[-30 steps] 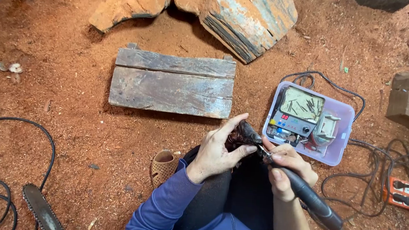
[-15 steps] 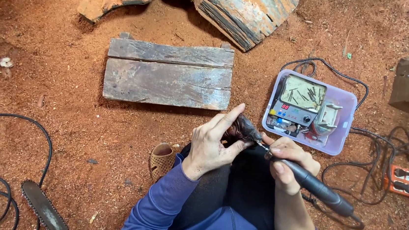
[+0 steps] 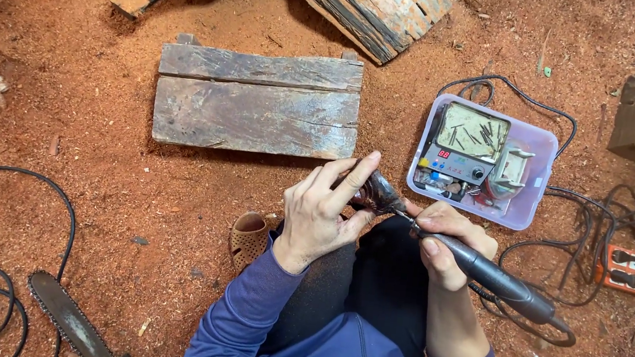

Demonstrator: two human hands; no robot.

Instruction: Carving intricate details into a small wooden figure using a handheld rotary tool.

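Observation:
My left hand [image 3: 322,209] grips a small dark reddish-brown piece of wood [image 3: 379,194], fingers wrapped over its top. My right hand [image 3: 446,239] holds a dark grey rotary carving tool [image 3: 500,280] like a pen, its thin tip touching the wood piece. The tool's cable runs off to the lower right. Both hands rest above my lap, with blue sleeves and dark trousers showing.
A weathered wooden board [image 3: 257,102] lies ahead on red sawdust. A clear plastic box [image 3: 534,197] with a control unit and bits sits right. An orange power strip [image 3: 631,269], black cables, a chainsaw bar [image 3: 68,319], wood chunks [image 3: 382,8] and a sandal [image 3: 248,240] surround me.
The view has shifted slightly, and my left fingers have re-gripped higher over the wood piece. The tool tip stays against the wood.

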